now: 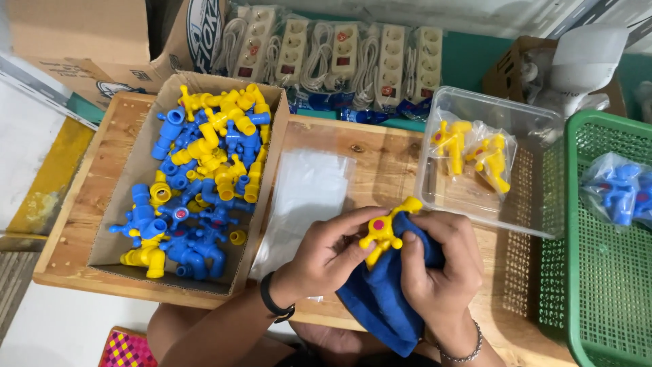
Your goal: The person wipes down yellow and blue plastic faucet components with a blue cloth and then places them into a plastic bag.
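Observation:
A yellow plastic tap (387,230) with a red knob cap is pinched between the fingers of my left hand (326,255). My right hand (438,268) grips a blue cloth (380,299) and presses it against the tap from the right. The cloth hangs down over the near edge of the wooden table (380,153). Both hands meet just above that edge.
A cardboard box (122,204) full of blue and yellow taps sits at left. Clear plastic bags (309,194) lie beside it. A transparent tub (536,129) holds two bagged yellow taps. A green basket (598,272) at right holds bagged blue taps. Packed power strips (339,58) line the back.

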